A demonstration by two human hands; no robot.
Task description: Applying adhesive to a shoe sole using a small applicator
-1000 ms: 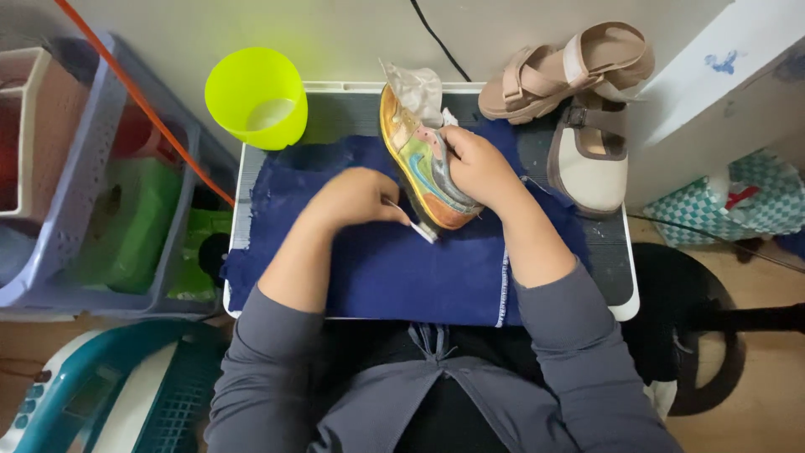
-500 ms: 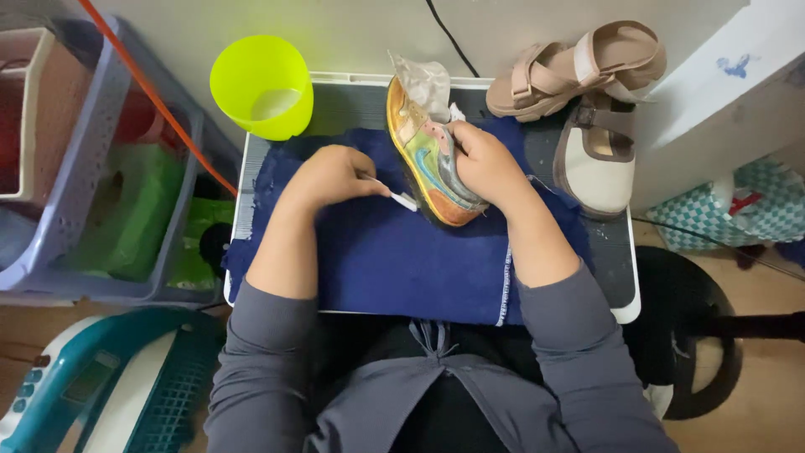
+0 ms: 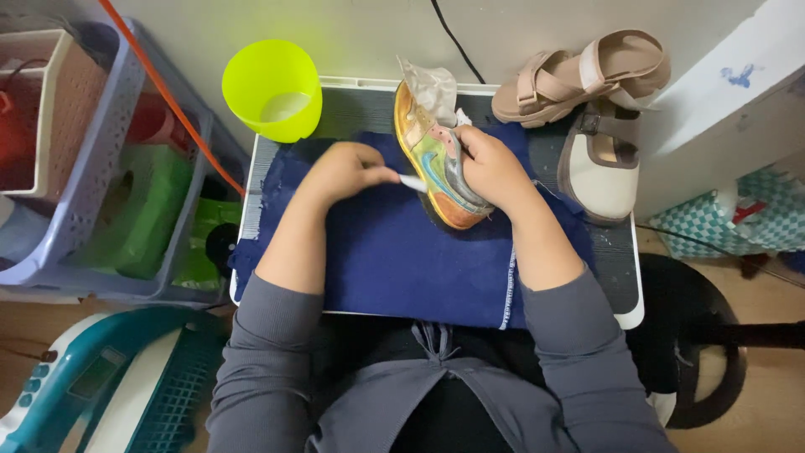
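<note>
From the head camera, the right hand (image 3: 493, 170) wraps its fingers around a multicoloured sneaker (image 3: 436, 159) tipped on its side over a dark blue cloth (image 3: 394, 260) on a small grey table (image 3: 625, 277). The left hand (image 3: 345, 170) pinches a small white tool (image 3: 412, 182) between curled fingers, its tip touching the sneaker's sole edge. A lime-green cup (image 3: 272, 91) sits at the table's far left corner, and tan sandals (image 3: 587, 71) lie to the right.
</note>
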